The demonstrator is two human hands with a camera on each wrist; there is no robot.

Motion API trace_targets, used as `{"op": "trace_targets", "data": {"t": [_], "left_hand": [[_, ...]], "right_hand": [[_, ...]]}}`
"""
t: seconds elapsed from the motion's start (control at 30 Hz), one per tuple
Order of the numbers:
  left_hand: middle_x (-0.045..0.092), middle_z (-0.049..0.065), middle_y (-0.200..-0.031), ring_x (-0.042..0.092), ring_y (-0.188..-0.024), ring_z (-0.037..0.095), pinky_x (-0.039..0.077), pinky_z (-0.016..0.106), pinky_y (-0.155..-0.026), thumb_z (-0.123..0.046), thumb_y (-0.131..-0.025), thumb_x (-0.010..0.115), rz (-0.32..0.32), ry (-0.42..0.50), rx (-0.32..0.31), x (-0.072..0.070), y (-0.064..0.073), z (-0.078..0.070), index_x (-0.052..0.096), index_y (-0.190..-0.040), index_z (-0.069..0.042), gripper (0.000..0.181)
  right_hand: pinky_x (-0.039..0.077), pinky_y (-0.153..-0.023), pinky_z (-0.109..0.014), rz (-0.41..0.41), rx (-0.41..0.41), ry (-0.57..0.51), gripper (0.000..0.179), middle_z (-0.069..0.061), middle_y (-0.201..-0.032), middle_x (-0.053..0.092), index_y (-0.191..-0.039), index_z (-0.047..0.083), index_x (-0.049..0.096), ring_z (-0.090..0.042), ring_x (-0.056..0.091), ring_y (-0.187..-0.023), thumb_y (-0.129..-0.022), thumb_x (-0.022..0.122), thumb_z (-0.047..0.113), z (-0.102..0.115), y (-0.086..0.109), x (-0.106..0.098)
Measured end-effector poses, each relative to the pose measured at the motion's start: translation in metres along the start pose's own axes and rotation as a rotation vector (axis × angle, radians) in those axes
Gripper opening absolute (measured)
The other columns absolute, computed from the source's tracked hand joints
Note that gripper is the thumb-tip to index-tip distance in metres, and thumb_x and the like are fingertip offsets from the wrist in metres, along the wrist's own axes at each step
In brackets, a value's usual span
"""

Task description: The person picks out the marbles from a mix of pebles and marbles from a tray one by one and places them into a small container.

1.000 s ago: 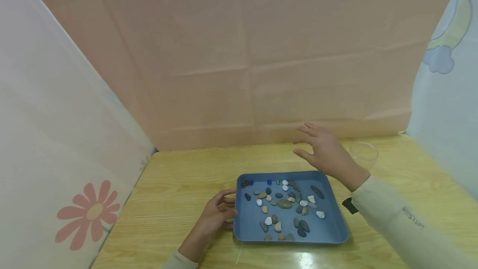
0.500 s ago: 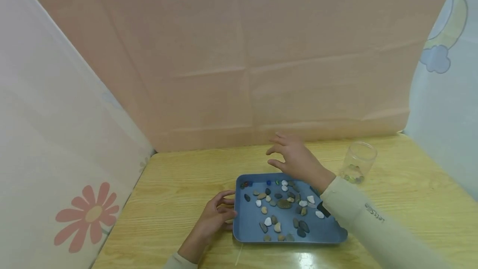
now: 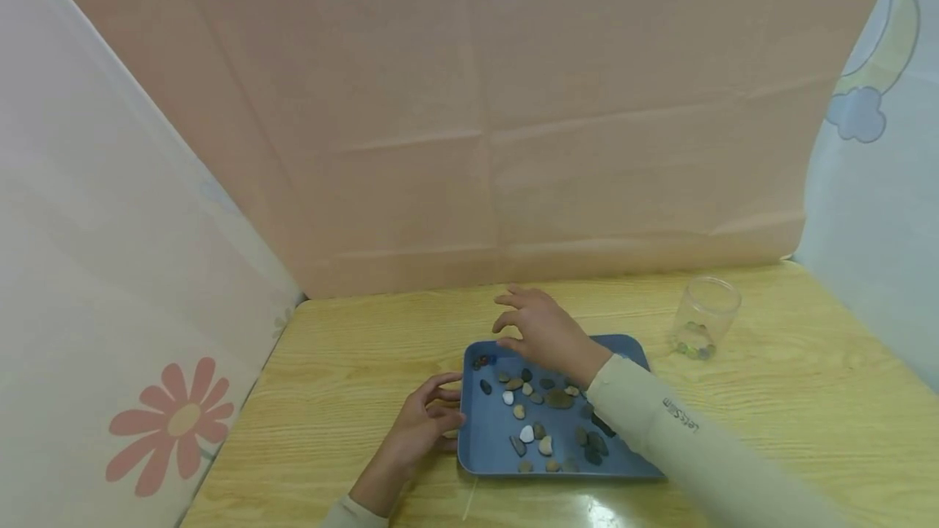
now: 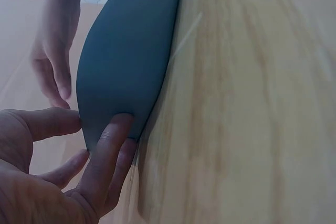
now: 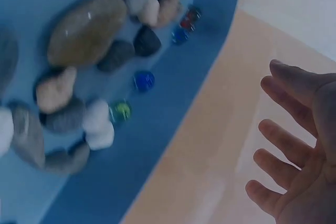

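A blue tray full of scattered pebbles lies on the table. At its left side my left hand rests its fingers against the tray's outer wall. My right hand hovers over the tray's far edge, fingers spread and nothing held. In the right wrist view, a blue marble and a green marble sit near the far wall. More marbles, red and blue among them, cluster in the far left corner. My right forearm hides part of the tray's right half.
A clear plastic jar with several marbles at its bottom stands right of the tray, towards the back. Behind the wooden table hangs a peach cloth. Patterned pale sheets flank it.
My right hand has moved left and down, from near the jar to over the tray's far left part. The jar has come into full view. My left hand and the tray stay put.
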State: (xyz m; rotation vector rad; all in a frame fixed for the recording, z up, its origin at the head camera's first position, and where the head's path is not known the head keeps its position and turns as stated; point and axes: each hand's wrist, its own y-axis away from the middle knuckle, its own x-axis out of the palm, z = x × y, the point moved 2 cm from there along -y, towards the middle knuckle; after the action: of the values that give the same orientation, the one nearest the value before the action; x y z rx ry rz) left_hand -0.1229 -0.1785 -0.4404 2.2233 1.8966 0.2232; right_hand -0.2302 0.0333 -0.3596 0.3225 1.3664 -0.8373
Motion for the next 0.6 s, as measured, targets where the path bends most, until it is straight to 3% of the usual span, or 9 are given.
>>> {"op": "trace_targets", "data": {"t": [0.43, 0.6], "left_hand": [[0.046, 0.025, -0.136, 0.063, -0.103, 0.024, 0.063, 0.043, -0.077, -0.002, -0.089, 0.066, 0.004, 0.008, -0.013, 0.0, -0.001, 0.0, 0.041, -0.149, -0.01, 0.065], [0.048, 0.024, -0.136, 0.063, -0.102, 0.022, 0.063, 0.042, -0.075, -0.002, -0.089, 0.066, -0.005, 0.004, -0.023, -0.001, -0.001, 0.0, 0.042, -0.148, -0.011, 0.064]], "right_hand": [[0.029, -0.121, -0.056, 0.129, 0.028, -0.035, 0.017, -0.011, -0.143, 0.058, -0.101, 0.017, 0.078, -0.036, 0.039, -0.144, -0.086, 0.078, 0.026, 0.005, -0.006, 0.034], [0.028, -0.122, -0.055, 0.17, 0.054, 0.003, 0.019, -0.01, -0.144, 0.057, -0.102, 0.018, 0.079, -0.034, 0.037, -0.146, -0.085, 0.079, 0.027, 0.005, -0.008, 0.042]]}}
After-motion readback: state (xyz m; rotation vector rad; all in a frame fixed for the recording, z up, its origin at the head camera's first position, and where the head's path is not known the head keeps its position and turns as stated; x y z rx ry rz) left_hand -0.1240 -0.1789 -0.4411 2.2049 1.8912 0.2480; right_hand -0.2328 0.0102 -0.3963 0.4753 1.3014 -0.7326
